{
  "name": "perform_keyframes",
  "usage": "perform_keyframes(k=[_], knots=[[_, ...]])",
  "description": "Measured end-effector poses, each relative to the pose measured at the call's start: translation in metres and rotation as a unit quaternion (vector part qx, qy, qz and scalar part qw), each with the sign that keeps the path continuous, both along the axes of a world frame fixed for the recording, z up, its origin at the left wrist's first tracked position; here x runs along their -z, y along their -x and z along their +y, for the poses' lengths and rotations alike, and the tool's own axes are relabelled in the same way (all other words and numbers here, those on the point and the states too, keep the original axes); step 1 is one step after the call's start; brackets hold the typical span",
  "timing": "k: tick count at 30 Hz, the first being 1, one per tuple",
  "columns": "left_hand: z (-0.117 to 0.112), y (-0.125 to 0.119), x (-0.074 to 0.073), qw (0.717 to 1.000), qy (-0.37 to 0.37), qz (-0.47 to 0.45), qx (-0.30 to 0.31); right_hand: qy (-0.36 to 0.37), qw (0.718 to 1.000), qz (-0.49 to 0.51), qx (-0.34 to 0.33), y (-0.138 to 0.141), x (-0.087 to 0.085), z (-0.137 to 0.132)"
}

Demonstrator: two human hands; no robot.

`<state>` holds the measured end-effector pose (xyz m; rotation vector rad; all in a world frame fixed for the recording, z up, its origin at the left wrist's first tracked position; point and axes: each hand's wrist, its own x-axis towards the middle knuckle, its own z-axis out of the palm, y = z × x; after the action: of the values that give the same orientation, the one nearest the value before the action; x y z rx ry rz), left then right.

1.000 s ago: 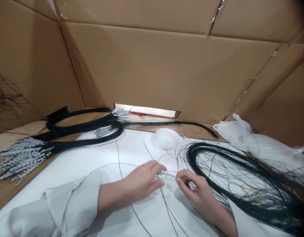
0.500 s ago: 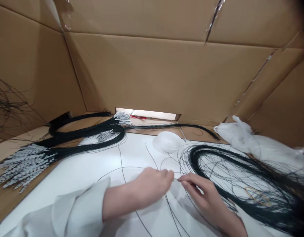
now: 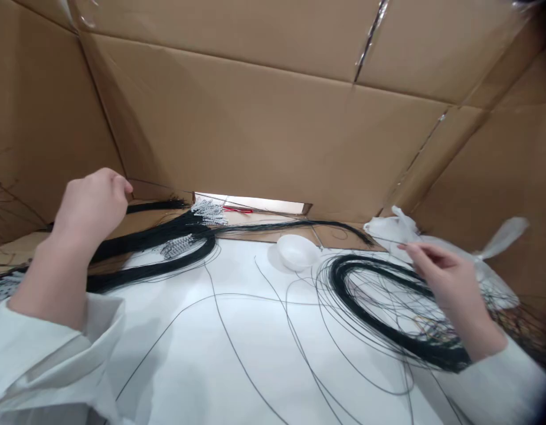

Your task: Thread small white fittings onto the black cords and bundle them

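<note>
My left hand (image 3: pixel 98 198) is raised at the left, its fingers closed on one end of a thin dark cord (image 3: pixel 255 209). That cord runs nearly straight across the view to my right hand (image 3: pixel 447 277), where thumb and forefinger pinch it. Below my right hand lies a large loop of black cords (image 3: pixel 365 316), partly hidden by the wrist. Black cord bundles (image 3: pixel 153 268) with black-and-white patterned ends (image 3: pixel 208 211) lie beyond and beside my left forearm. Several loose cords curve over the white tabletop (image 3: pixel 202 366) between my hands.
A white bowl (image 3: pixel 298 252) stands at the back of the tabletop. Behind my right hand lies a knotted clear plastic bag (image 3: pixel 494 265). Cardboard walls (image 3: pixel 237 130) enclose the back and sides, with a low slot near a red object (image 3: pixel 237 209).
My hands were close together over the middle of the table. They have moved far apart, left hand up and left, right hand up and right, drawing the cord out between them.
</note>
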<state>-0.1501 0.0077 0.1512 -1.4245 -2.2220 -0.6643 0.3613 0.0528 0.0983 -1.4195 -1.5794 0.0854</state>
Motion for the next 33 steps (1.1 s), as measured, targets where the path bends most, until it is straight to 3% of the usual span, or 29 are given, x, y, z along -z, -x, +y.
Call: perform_keyframes(k=[4, 7, 9, 11, 14, 20, 23, 25, 29, 31, 33], knots=[[0.013, 0.016, 0.021, 0.997, 0.079, -0.021, 0.007, -0.001, 0.996, -0.084, 0.028, -0.006, -0.044, 0.027], [0.026, 0.016, 0.04, 0.989, 0.138, -0.032, 0.05, 0.008, 0.977, -0.2, 0.067, 0.006, -0.075, 0.07], [0.035, 0.015, 0.053, 0.978, 0.186, -0.044, 0.088, 0.005, 0.956, -0.273, 0.104, 0.02, -0.087, 0.105], [0.044, 0.014, 0.066, 0.964, 0.233, -0.059, 0.114, 0.015, 0.95, -0.291, 0.112, 0.036, -0.089, 0.139], [0.056, 0.014, 0.082, 0.952, 0.274, -0.066, 0.12, 0.036, 0.945, -0.298, 0.131, 0.064, -0.076, 0.179], [0.062, 0.009, 0.097, 0.952, 0.286, -0.057, 0.089, 0.063, 0.94, -0.3, 0.151, 0.117, -0.046, 0.212], [0.063, 0.003, 0.1, 0.958, 0.276, -0.046, 0.06, 0.055, 0.935, -0.33, 0.117, 0.138, -0.047, 0.205], [0.066, -0.003, 0.102, 0.963, 0.263, -0.035, 0.042, 0.036, 0.931, -0.359, 0.058, 0.154, -0.05, 0.186], [0.07, -0.014, 0.105, 0.973, 0.231, -0.009, 0.018, 0.023, 0.905, -0.409, -0.116, 0.189, -0.039, 0.112], [0.07, -0.019, 0.105, 0.975, 0.22, 0.002, 0.017, 0.02, 0.857, -0.419, -0.3, 0.207, -0.023, 0.066], [0.068, -0.024, 0.105, 0.977, 0.21, 0.013, 0.02, 0.048, 0.805, -0.424, -0.411, 0.223, -0.006, 0.026]])
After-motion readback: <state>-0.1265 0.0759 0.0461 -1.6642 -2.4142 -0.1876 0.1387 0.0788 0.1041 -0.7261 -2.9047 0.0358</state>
